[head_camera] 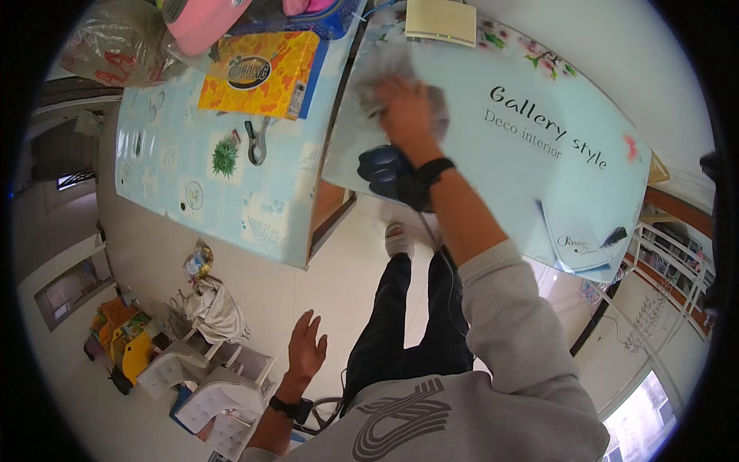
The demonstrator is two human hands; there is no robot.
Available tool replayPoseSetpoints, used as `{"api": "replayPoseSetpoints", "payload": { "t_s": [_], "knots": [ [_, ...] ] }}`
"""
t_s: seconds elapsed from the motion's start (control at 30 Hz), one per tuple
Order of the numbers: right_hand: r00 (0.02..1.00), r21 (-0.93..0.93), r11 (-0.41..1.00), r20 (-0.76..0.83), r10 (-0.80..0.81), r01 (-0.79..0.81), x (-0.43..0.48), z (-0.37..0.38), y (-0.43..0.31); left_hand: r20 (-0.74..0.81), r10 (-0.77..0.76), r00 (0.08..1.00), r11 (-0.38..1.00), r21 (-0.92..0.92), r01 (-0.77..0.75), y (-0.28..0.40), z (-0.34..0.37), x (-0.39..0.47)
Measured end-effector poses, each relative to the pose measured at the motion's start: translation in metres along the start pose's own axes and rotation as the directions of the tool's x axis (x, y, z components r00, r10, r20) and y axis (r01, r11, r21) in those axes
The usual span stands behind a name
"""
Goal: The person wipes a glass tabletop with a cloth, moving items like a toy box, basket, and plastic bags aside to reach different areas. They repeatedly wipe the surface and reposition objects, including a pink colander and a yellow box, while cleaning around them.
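Observation:
My right hand (404, 107) is pressed over a grey cloth (378, 78) on a table with a pale blue printed cover (479, 190). Motion blurs both hand and cloth, and the fingers seem to lie on the fabric. Close to that wrist is a dark, rounded object (384, 166); whether it is fixed to the black wristband (436, 171) or lies on the table I cannot tell. Low at my side, my left hand (307, 346) hangs above the floor, fingers spread and holding nothing.
A second table (277, 190) adjoins on the left. It bears an orange patterned box (260, 72), a grey clamp (257, 141), a plastic bag (118, 43) and a blue basket (332, 23). A cream box with small lights (441, 23) sits at the back. Tufted chairs (213, 398) stand lower left.

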State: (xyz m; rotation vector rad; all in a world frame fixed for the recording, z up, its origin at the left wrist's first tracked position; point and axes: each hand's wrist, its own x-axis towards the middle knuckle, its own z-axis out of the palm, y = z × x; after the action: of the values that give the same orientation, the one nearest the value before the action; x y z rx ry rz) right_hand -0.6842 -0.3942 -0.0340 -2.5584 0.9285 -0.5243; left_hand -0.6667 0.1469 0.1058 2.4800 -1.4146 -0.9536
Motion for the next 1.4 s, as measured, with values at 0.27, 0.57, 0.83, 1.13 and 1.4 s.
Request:
{"api": "replayPoseSetpoints", "payload": {
  "t_s": [0.27, 0.57, 0.83, 1.13, 1.4],
  "knots": [
    [0.998, 0.096, 0.995, -0.069, -0.011, 0.018, -0.214, -0.007, -0.044, 0.076, 0.119, 0.990, 0.992, -0.050, -0.116, 0.016, 0.003, 0.027],
    [-0.020, 0.342, 0.117, -0.373, 0.927, -0.932, -0.655, -0.282, 0.228, 0.111, 0.376, 0.920, 0.917, 0.096, -0.386, 0.066, -0.008, 0.141],
    [-0.477, 0.981, -0.150, 0.074, 0.876, -0.123, -0.712, -0.304, 0.346, 0.207, 0.081, 0.975, 0.925, -0.379, 0.004, 0.145, 0.081, 0.260],
    [0.177, 0.960, -0.278, 0.267, 0.947, 0.042, -0.605, -0.323, 0.366, 0.523, -0.228, 0.821, 0.121, -0.822, 0.557, 0.212, 0.106, 0.327],
    [-0.012, 0.793, 0.024, -0.039, 0.999, -0.609, -0.617, -0.293, 0.396, 0.376, -0.543, 0.751, 0.170, -0.827, 0.537, 0.236, 0.101, 0.327]
  ]
}}
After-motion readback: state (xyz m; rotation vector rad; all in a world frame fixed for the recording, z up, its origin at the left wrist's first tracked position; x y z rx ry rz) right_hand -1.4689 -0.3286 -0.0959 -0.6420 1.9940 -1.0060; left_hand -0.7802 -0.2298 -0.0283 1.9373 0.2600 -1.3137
